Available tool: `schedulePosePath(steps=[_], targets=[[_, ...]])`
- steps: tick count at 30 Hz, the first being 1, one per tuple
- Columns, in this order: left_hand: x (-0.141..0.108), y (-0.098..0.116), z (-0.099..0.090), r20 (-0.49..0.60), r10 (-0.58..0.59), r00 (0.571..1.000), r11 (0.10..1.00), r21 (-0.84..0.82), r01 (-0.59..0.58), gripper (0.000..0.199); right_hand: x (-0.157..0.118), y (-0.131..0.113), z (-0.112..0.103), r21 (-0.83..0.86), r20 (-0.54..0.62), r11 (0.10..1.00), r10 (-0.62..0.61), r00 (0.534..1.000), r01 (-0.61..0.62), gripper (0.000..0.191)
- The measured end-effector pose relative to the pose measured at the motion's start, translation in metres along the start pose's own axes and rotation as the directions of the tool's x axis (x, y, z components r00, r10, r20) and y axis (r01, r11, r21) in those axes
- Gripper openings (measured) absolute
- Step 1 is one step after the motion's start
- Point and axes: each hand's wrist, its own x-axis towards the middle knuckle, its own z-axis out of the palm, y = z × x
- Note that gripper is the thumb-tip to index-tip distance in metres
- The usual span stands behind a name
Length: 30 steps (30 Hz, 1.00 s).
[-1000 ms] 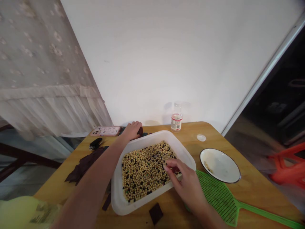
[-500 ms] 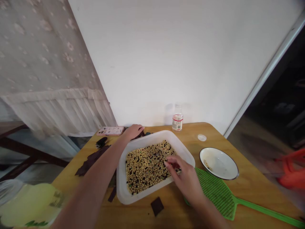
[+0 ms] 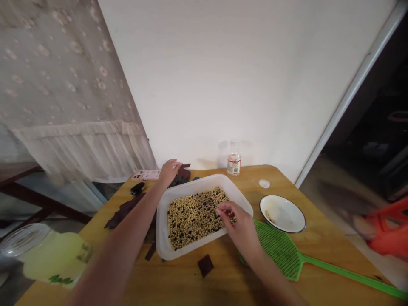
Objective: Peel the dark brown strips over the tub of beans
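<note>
Observing the right hand [image 3: 232, 225], we found its fingertips [image 3: 219, 210] drawn together, down among the soybean and black bean mix [image 3: 191, 219]; whether they held a bean we could not tell. The mix lay beneath those fingers in a white plastic tub [image 3: 162, 238]. The left hand [image 3: 168, 172] stood beyond the tub, fingers slightly apart, with dark scraps [image 3: 184, 173] just right of them and a pink-cased phone [image 3: 145, 174] to their left.

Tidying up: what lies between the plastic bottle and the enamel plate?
A small white cap lies there on the wooden tabletop, in the head view.
</note>
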Motion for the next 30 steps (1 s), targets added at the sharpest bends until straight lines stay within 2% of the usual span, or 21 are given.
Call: schedulePosePath(steps=[3, 6, 9, 12, 15, 17, 22, 26, 30], targets=[[-0.041, 0.021, 0.006, 0.001, -0.098, 0.995, 0.952, -0.292, 0.094, 0.034, 0.002, -0.003, -0.004, 0.082, -0.048, 0.996, 0.026, 0.999, -0.022, 0.014], [-0.096, 0.039, 0.026, 0.123, -0.182, 0.976, 0.832, -0.510, 0.219, 0.027, 0.003, -0.008, -0.010, 0.192, -0.103, 0.981, 0.037, 0.994, -0.017, 0.018], [-0.145, 0.050, 0.047, 0.277, -0.237, 0.931, 0.690, -0.627, 0.362, 0.022, 0.002, -0.015, -0.016, 0.288, -0.132, 0.957, 0.023, 0.991, 0.016, 0.021], [-0.175, 0.052, 0.059, 0.369, -0.266, 0.891, 0.567, -0.688, 0.454, 0.024, 0.000, -0.020, -0.018, 0.314, -0.078, 0.949, -0.004, 0.997, 0.029, 0.015], [-0.186, 0.048, 0.058, 0.454, -0.242, 0.858, 0.439, -0.737, 0.514, 0.031, -0.002, -0.024, -0.017, 0.312, 0.002, 0.950, 0.023, 1.000, -0.023, 0.013], [-0.187, 0.044, 0.054, 0.525, -0.189, 0.830, 0.387, -0.737, 0.555, 0.037, -0.003, -0.026, -0.015, 0.350, 0.048, 0.934, 0.054, 0.997, -0.067, 0.015], [-0.184, 0.038, 0.040, 0.636, -0.131, 0.761, 0.438, -0.651, 0.620, 0.042, -0.002, -0.029, -0.015, 0.369, 0.159, 0.919, 0.084, 0.984, -0.138, 0.013], [-0.185, 0.036, 0.036, 0.629, -0.152, 0.762, 0.409, -0.662, 0.628, 0.039, 0.002, -0.035, -0.016, 0.317, 0.288, 0.936, 0.057, 0.956, -0.151, 0.009], [-0.188, 0.035, 0.034, 0.657, -0.149, 0.739, 0.414, -0.637, 0.650, 0.036, 0.004, -0.040, -0.018, 0.212, 0.364, 0.969, 0.040, 0.931, -0.125, 0.006]])
